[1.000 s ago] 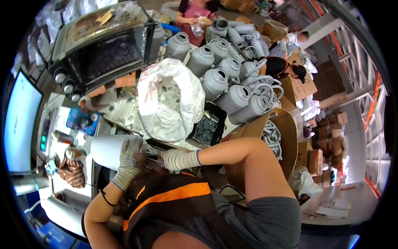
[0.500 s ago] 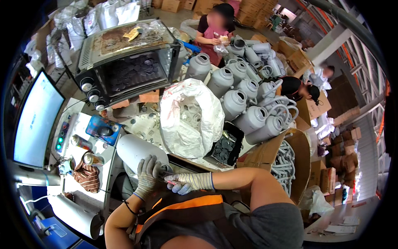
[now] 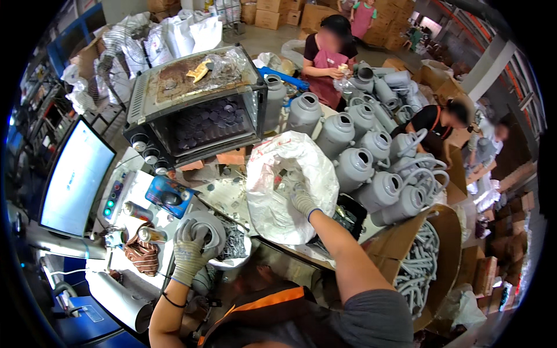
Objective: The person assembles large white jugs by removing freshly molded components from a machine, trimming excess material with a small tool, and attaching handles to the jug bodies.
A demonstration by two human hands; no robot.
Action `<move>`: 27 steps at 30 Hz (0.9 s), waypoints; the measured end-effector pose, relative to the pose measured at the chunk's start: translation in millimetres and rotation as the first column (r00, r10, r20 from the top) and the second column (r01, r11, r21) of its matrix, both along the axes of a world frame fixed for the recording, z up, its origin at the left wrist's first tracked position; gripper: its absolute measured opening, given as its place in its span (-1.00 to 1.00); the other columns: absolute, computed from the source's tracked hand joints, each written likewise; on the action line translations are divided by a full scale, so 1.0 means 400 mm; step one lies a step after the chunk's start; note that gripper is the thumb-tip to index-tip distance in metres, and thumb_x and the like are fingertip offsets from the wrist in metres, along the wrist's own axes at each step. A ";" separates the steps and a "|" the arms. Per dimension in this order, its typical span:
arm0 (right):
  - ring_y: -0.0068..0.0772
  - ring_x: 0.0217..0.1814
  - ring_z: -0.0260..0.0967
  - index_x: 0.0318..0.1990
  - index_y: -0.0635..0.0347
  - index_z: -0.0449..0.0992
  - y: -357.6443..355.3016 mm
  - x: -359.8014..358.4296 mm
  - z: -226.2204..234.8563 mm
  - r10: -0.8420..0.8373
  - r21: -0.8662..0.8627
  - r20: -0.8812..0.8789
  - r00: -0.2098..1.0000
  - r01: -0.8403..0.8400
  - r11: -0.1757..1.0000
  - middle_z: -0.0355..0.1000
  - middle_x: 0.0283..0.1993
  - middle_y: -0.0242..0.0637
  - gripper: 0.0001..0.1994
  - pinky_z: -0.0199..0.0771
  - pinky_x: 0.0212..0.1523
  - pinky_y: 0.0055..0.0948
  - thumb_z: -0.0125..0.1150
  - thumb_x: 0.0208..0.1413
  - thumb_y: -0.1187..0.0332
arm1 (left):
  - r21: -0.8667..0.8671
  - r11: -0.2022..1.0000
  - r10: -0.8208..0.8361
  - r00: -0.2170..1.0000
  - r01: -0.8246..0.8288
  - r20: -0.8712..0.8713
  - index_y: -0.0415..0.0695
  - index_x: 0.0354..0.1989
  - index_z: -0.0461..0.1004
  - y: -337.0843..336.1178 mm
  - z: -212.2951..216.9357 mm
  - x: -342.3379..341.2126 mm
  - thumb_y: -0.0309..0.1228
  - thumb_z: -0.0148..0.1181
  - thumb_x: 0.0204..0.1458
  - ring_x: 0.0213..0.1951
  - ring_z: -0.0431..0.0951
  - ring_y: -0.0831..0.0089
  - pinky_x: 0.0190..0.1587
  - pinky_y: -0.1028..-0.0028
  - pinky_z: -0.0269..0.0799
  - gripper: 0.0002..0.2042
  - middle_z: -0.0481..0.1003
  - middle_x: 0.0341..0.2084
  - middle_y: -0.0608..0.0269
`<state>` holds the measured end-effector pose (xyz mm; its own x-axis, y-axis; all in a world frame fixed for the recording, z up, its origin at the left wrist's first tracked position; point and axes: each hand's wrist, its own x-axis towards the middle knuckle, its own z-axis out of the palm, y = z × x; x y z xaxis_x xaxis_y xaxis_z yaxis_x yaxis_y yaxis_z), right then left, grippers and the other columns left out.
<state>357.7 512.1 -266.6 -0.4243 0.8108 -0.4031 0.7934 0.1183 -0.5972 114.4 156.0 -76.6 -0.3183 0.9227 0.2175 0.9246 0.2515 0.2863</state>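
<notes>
My left hand [image 3: 192, 250], in a grey knit glove, grips the mouth end of a grey metal canister [image 3: 216, 238] tilted toward me. Its fingers curl over the collar around the opening. My right hand [image 3: 300, 198], gloved too, reaches into the open white woven sack [image 3: 264, 217] on the table. Small pale pieces lie inside, too small to make out. The right fingertips are blurred, and whether they hold anything does not show. Under the canister stands a white bucket [image 3: 246, 254] of small metal parts [image 3: 234, 245].
An oven [image 3: 191, 93] of dark discs stands behind the sack. Several grey canisters [image 3: 353, 169] crowd the right, beside a cardboard box [image 3: 386, 242] of grey handles [image 3: 416, 269]. A black bin [image 3: 353, 211] sits next to the sack. A monitor [image 3: 78, 177] is left; co-workers [image 3: 328, 61] are beyond.
My right hand has left the canister mouth and moved forward into the sack; the reddish tool it held no longer shows. The canister has turned its opening up toward me, still under my left hand.
</notes>
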 end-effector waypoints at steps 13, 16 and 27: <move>-0.08 0.06 0.42 0.17 0.20 0.32 0.030 -0.020 -0.043 0.307 0.187 0.594 0.744 -0.498 0.847 0.42 0.07 -0.07 -0.59 0.44 -0.04 0.01 -0.20 0.18 0.33 | 0.338 0.882 -0.395 0.906 0.328 0.152 -0.14 -0.66 0.45 0.213 0.265 0.169 -0.23 0.41 -0.43 -0.08 0.45 -0.01 -0.14 0.21 0.42 -0.71 0.37 -0.04 -0.13; -0.06 -0.01 0.44 0.13 0.26 0.33 0.045 0.011 -0.048 0.178 0.350 0.356 0.917 -0.307 0.885 0.45 -0.01 -0.03 -0.60 0.45 -0.06 -0.11 -0.17 0.17 0.32 | 0.183 0.894 -0.432 0.895 0.409 0.112 -0.10 -0.60 0.48 0.240 0.200 0.191 -0.20 0.40 -0.42 -0.04 0.44 0.05 -0.13 0.21 0.41 -0.71 0.36 0.00 -0.04; -0.29 -0.32 0.51 -0.15 0.27 0.46 -0.009 0.072 0.288 -0.103 -0.346 -0.488 0.867 -0.083 0.935 0.51 -0.30 -0.17 -0.68 0.54 -0.32 -0.39 0.28 -0.01 0.27 | 0.004 0.822 -0.566 0.817 0.570 -0.107 0.03 -0.07 0.44 0.250 0.239 0.203 -0.21 0.28 -0.29 -0.04 0.46 0.23 -0.11 0.26 0.40 -0.51 0.31 0.12 0.15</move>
